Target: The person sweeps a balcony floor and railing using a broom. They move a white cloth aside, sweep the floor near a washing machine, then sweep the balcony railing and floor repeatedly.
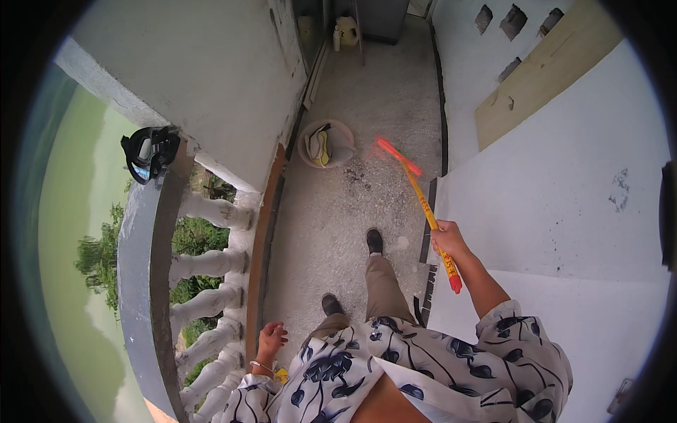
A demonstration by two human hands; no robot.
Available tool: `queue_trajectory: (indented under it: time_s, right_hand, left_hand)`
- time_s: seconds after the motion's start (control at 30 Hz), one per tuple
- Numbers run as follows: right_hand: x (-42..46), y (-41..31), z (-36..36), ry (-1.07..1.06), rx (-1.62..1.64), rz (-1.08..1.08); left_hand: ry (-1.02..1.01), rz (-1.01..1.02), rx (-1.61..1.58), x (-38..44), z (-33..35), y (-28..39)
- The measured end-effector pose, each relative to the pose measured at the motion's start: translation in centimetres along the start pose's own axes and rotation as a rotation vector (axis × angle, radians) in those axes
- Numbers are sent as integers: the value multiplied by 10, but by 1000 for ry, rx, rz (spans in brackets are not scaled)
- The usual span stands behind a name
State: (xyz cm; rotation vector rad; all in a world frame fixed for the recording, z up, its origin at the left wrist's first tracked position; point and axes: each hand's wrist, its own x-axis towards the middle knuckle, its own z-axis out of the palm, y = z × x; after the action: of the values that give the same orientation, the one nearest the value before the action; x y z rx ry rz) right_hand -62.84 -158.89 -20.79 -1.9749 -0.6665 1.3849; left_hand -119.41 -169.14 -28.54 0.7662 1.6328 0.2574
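My right hand (pixel 448 238) grips the yellow handle of a broom (pixel 421 200) partway along it. The handle bears red writing and ends in a red cap near my forearm. Its red-orange head (pixel 398 155) is low over the speckled floor ahead of me, slightly blurred; I cannot tell whether it touches. My left hand (pixel 272 338) hangs beside the balustrade with loosely curled fingers and nothing visible in it. A bracelet circles that wrist. Dark debris (pixel 357 174) lies on the floor to the left of the broom head.
A pale pink basin (pixel 346 157) holding shoe-like items stands ahead on the left. White balusters (pixel 211 263) carry a grey railing (pixel 143 254), with a black strapped object (pixel 151 152) on its far end. A white wall (pixel 529 222) runs along the right. A yellowish jug (pixel 347 31) stands farther back.
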Motion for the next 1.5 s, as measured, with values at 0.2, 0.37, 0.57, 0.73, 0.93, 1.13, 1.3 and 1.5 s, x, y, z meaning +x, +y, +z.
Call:
queue_trajectory:
  time_s: [0.2,0.37,0.57,0.73,0.93,1.13,1.3,1.5]
  right_hand:
    - [263,-90,-74,169,-202,-117]
    - [466,-122,-103,279,-509,-30]
    - [415,-68,-30,143,-769,24]
    - [157,-65,-5,-437,-563,220]
    - [78,-140,-63,-617,-350,430]
    - [76,-109,-52,-242,-328,337]
    - [121,-32,72,-126,-293,244]
    - [-62,31,275,-603,-324,363]
  left_hand:
    - [61,-307,48,9,71,53]
    - [-104,-215,108,29,140,119]
    - [-52,-173,-47,60,180,179]
    - [-50,-151,-171,56,183,200]
    - [7,-86,-276,62,173,170]
    - [61,-152,-350,22,154,90]
    - [69,-211,-366,-32,130,-5]
    - [272,-268,-498,-117,84,-124]
